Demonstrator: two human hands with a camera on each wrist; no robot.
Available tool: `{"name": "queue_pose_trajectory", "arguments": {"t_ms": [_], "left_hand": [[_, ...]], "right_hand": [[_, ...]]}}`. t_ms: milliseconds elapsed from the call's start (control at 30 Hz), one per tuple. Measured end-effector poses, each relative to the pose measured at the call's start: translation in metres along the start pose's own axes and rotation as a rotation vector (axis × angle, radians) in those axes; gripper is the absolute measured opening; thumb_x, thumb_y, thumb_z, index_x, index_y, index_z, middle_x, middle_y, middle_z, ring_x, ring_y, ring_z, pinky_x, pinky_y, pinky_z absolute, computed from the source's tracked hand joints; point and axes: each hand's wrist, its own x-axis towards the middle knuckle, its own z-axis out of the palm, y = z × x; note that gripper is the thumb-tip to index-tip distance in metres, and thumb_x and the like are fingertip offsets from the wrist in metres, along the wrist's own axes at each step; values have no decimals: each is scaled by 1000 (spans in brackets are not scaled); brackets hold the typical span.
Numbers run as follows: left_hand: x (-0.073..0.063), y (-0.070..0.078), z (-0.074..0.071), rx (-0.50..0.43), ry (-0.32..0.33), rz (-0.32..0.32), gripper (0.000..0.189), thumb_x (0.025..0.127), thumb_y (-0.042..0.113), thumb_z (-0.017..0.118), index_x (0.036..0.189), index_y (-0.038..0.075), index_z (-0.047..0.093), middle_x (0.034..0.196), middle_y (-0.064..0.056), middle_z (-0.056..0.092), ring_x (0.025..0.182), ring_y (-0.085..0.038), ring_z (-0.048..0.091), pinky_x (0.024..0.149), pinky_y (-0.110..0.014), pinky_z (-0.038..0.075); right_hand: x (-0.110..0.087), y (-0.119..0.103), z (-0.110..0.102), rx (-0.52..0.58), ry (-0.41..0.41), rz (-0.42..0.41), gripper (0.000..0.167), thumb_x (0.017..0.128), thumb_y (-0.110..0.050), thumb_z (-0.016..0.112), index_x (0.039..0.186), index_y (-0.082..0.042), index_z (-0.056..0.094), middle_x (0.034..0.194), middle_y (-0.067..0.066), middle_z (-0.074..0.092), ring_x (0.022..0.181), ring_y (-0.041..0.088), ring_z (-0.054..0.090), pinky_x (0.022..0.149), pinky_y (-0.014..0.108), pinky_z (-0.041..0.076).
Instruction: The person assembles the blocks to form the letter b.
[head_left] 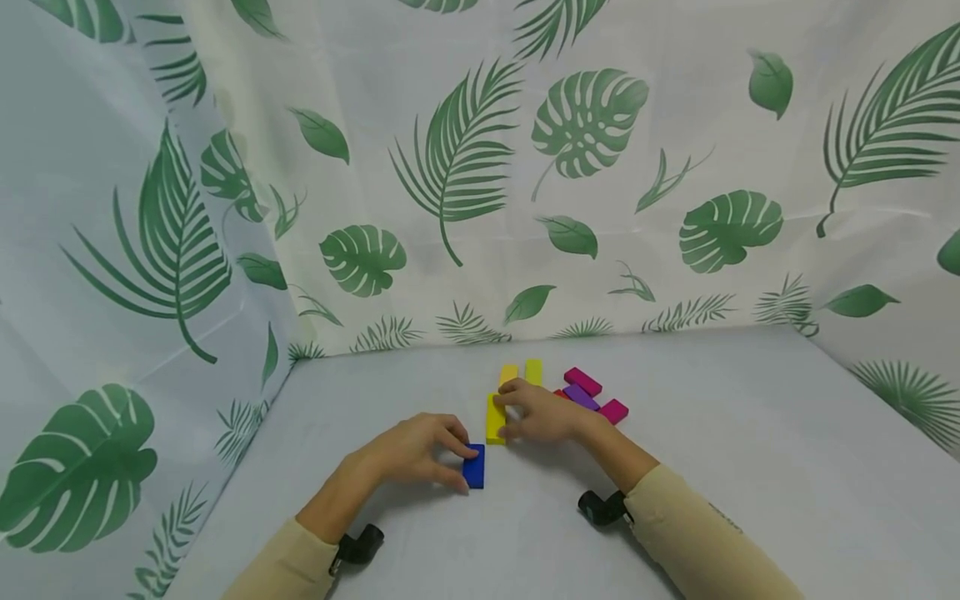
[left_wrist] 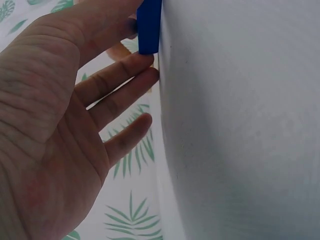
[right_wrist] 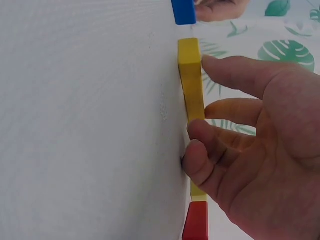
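My left hand (head_left: pixel 420 450) pinches a short blue block (head_left: pixel 474 468) lying on the table, with the thumb at its near end and a fingertip over its far part. In the left wrist view the blue block (left_wrist: pixel 149 27) shows at the top, while the lower fingers spread out. A longer yellow block (head_left: pixel 493 419) lies just beyond the blue one. My right hand (head_left: pixel 543 414) holds this block between thumb and fingers. From the right wrist, the thumb lies at the near end of the yellow block (right_wrist: pixel 190 52), with the other fingertips farther along it.
Behind the right hand lie an orange-yellow block (head_left: pixel 509 373) and a yellow-green block (head_left: pixel 533 372). To the right are a purple block (head_left: pixel 582 397), a partly covered red block (head_left: pixel 559 392) and two magenta blocks (head_left: pixel 582 381). Leaf-printed sheets (head_left: pixel 480 308) enclose the white table (head_left: pixel 750 450).
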Motion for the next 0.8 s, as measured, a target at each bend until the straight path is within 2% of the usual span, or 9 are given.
{"name": "queue_pose_trajectory", "arguments": {"t_ms": [300,500,800], "left_hand": [[0,0,1,10,-7,-16,52,82,53,85,126,27,77,119,14,67,111,-5,61,102,-32,54],[0,1,0,3,-3,7,50,82,52,86,124,27,79,119,14,67,110,-4,60,102,-32,53],[-1,6,4,44,18,28,47,80,55,86,121,31,79,122,9,60,107,-6,53,93,-28,51]], "right_hand": [[0,0,0,17,-4,-21,58,96,-27,75,147,-5,59,158,15,45,146,39,43,121,59,36],[1,-3,0,53,-10,-33,58,96,-27,75,147,-5,58,158,16,45,146,39,42,121,60,36],[0,-2,4,66,-14,-64,58,97,-26,74,147,-3,58,158,16,46,144,38,45,118,59,41]]}}
